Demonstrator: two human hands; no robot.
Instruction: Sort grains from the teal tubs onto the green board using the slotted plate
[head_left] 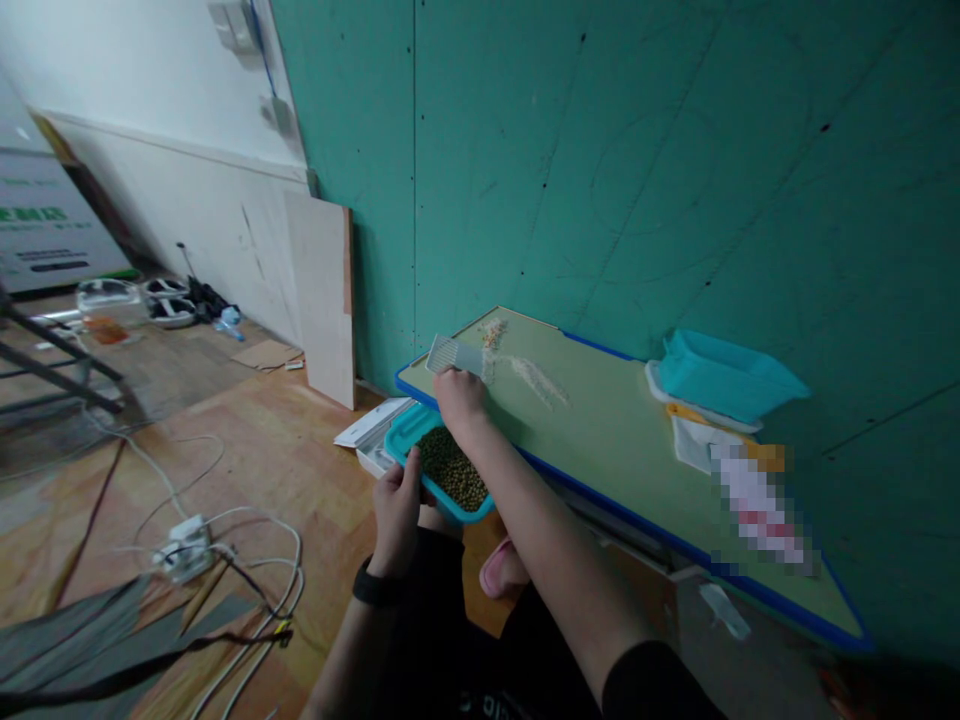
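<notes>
My left hand (397, 510) grips the near left side of a turquoise plastic container (399, 432), thumb over its rim. Inside lie green beans and tan, pea-sized beans (457, 475). The container is held just off the front edge of a low, pale green table (600, 430) with a blue border. Closed around a whitish, slotted flat tool (459, 354), my right hand (461, 400) is over the table's left end. Beside the tool are a streak of white grains (536, 380) and a small heap of pale and orange bits (493, 332).
At the table's right stand a turquoise basin (724, 375) and a partly blurred-out packet (761, 505). A white box (375, 430) is under the left end. Cables and a power strip (184, 548) lie on the floor at left. A board (324, 290) leans against the wall.
</notes>
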